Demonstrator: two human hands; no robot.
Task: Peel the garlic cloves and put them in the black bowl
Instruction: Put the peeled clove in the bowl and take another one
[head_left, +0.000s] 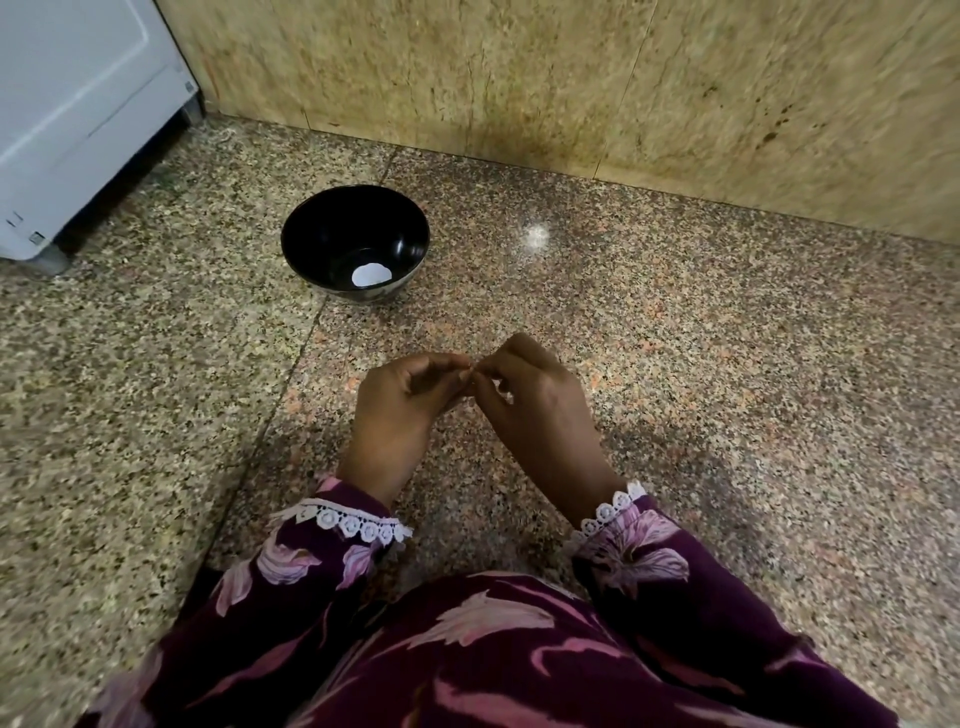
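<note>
Two hands meet over the speckled stone floor.
The left hand (402, 400) and right hand (530, 397) pinch a mostly hidden garlic clove (474, 375) together; the black bowl (355, 243) sits at eleven o'clock, apart.

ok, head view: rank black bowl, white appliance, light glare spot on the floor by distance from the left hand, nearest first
From the left hand:
1. Black bowl, ahead and slightly left, on the granite floor.
2. Light glare spot, ahead and to the right, near the wall; not far behind the bowl in rank.
3. White appliance, far left corner, clearly farthest.
</note>
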